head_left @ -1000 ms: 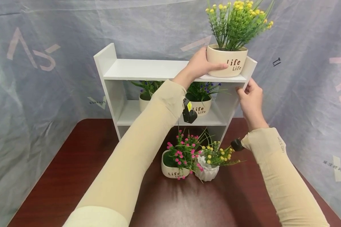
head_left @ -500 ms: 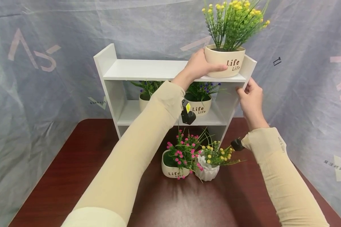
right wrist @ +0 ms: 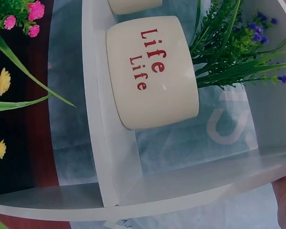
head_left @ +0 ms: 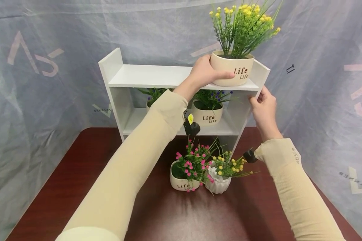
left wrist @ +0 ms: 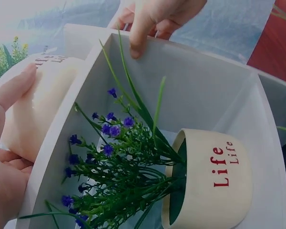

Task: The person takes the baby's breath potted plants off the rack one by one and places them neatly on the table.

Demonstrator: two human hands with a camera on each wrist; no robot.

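A cream flower pot (head_left: pixel 229 70) with yellow flowers stands at the right end of the white shelf's (head_left: pixel 151 76) top board. My left hand (head_left: pixel 203 72) grips it from its left side, thumb across the front by the "Life" lettering. My right hand (head_left: pixel 263 107) pinches the shelf's right side panel, thumb on the inner face and fingers behind. The left wrist view shows that thumb (left wrist: pixel 138 40) over the panel edge. On the middle board stands a cream pot (right wrist: pixel 155 74) with blue-violet flowers; a similar pot (head_left: pixel 149 103) to its left is mostly behind my left sleeve.
In front of the shelf, on the dark red table (head_left: pixel 63 187), stand a cream pot (head_left: pixel 181 184) with pink flowers and a white ridged pot (head_left: pixel 218 184) with yellow flowers. They are side by side, their stems overlapping. A grey cloth (head_left: pixel 63 30) hangs behind.
My left hand has moved the yellow-flowered pot a little to the left along the top board, away from the right side panel. My right hand keeps its grip on the panel.
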